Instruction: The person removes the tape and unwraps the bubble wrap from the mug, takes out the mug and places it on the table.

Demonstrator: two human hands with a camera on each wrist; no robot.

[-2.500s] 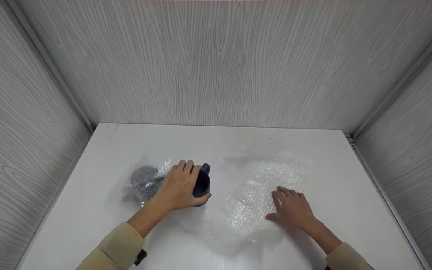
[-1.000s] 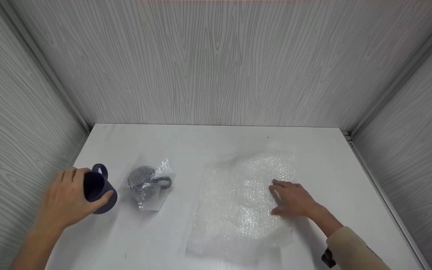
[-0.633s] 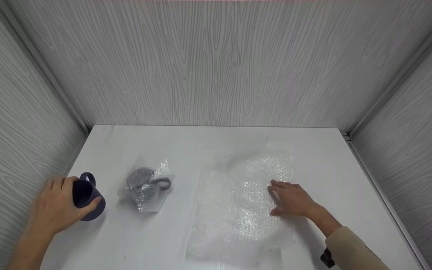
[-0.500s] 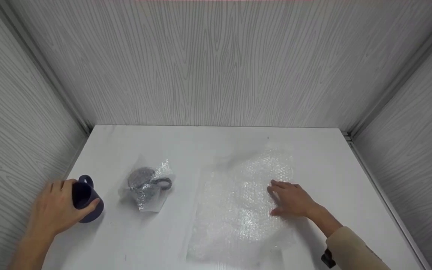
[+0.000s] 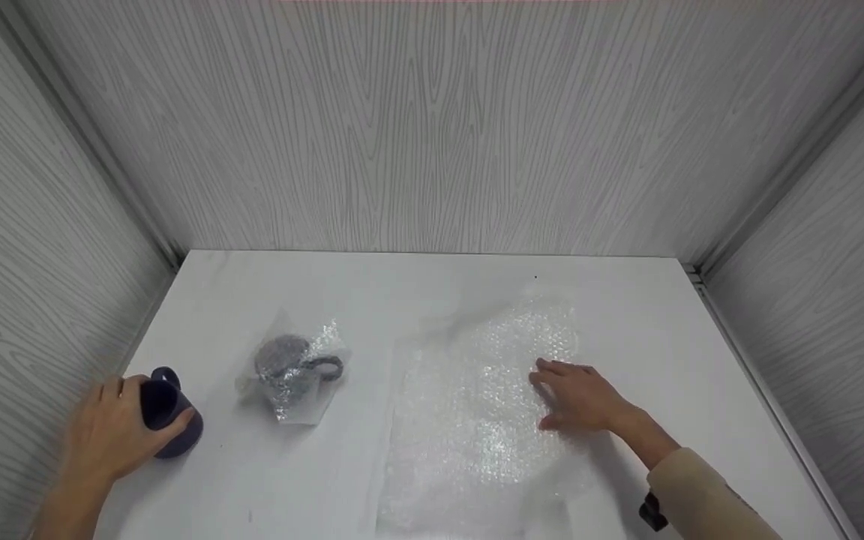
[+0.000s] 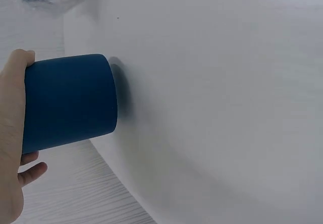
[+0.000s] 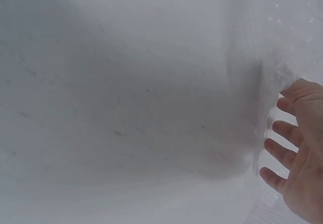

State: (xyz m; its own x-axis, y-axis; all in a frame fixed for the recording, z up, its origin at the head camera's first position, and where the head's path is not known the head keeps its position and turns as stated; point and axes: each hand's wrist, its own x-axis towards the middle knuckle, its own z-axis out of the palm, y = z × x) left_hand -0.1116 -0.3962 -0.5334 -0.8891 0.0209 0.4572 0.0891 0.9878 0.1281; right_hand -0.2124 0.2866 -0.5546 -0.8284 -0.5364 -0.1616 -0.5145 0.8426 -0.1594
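A dark blue mug [image 5: 189,438] is at the near left of the table. My left hand [image 5: 106,435] grips it around the rim, thumb on the near side, and its handle points away. In the left wrist view the mug [image 6: 70,103] leans, its base close above its shadow; whether it touches the table I cannot tell. To its right lies a second mug [image 5: 286,375] wrapped in clear bubble wrap. My right hand [image 5: 582,397] rests, fingers spread, at the right edge of a flat bubble wrap sheet [image 5: 454,435]. The right wrist view shows that hand [image 7: 303,148] with separated fingers beside the sheet.
The white tabletop [image 5: 372,292] is bounded by a grey wood-grain panel [image 5: 432,127] at the back and similar panels on both sides. The left panel [image 5: 34,262] stands close to my left hand.
My left hand has carried the blue mug from the middle leftward past the wrapped mug, then lower and nearer. The bubble wrap sheet and right hand have shifted slightly left.
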